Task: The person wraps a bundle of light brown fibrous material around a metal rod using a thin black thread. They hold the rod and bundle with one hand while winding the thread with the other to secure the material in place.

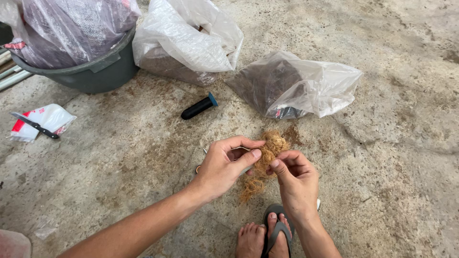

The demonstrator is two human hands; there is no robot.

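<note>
A clump of brown coconut fibre (pixel 266 157) is held above the concrete floor (pixel 392 143), near the middle of the scene. It is pinched on its left by the fingers of the left hand (pixel 224 167) and on its right by the right hand (pixel 296 181), both closed on it. Farther off, a black cylinder (pixel 199 107) lies left of a clear plastic bag (pixel 301 83).

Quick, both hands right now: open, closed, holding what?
Left hand: closed, pinching the clump of brown fibre.
Right hand: closed, pinching the same clump from the other side.
</note>
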